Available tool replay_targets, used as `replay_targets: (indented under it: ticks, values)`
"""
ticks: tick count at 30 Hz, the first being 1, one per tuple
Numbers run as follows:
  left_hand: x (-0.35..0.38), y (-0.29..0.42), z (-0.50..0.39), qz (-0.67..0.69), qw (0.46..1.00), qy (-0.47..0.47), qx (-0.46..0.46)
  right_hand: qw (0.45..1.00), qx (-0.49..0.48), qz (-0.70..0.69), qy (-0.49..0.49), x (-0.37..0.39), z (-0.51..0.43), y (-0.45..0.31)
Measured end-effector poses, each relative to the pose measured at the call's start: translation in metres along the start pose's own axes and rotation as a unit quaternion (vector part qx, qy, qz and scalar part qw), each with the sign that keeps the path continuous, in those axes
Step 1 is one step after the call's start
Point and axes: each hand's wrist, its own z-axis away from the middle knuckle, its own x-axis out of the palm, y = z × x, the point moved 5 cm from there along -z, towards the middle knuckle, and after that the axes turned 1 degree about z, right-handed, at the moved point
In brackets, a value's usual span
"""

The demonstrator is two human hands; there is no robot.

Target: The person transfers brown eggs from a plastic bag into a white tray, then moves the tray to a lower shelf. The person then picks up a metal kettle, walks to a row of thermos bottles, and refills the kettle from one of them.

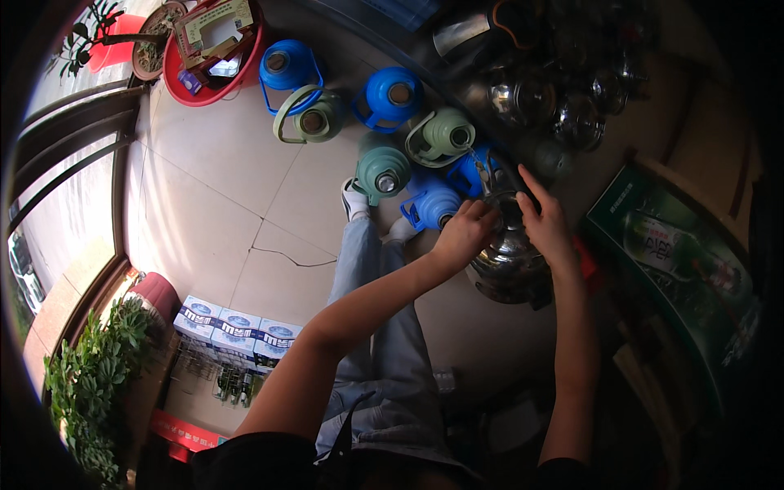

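A shiny steel kettle [508,272] is tilted forward in front of me. My right hand [545,229] grips its black handle [511,174], the index finger stretched along it. The fingers of my left hand [462,236] are curled at the kettle's top, by the lid; exactly what they pinch is hidden. From the spout [486,177] a stream of water runs into the uncorked mouth of a pale green thermos flask [442,136]. A blue flask [432,199] stands beneath my left hand, and another blue flask [468,171] is partly covered by the spout.
A teal flask [383,168] stands by my shoe. Corked blue flasks [392,95] and a green one [321,116] are farther off. Glass pots [520,101] crowd a dark surface at right. Beside them is a green printed carton [667,245]. A red bucket [251,70] holds boxes.
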Motion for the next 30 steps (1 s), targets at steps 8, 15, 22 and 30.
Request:
replay_targets:
  ticks: [8,15,22,30]
  values:
    - [0.0,0.002,-0.001,-0.014,1.0,0.004,-0.014,1.0,0.005,0.0,-0.005,-0.001,-0.005,-0.006]
    - [-0.004,-0.002,0.0,-0.031,0.999,0.015,-0.009,1.0,0.0,0.002,-0.01,0.006,-0.014,-0.007]
    - [-0.005,-0.008,-0.004,-0.055,0.998,0.026,-0.008,1.0,-0.011,0.005,-0.018,0.015,-0.024,-0.013]
    - [-0.009,-0.017,-0.008,-0.073,0.996,0.047,-0.013,0.998,0.023,0.05,-0.029,0.025,-0.046,0.003]
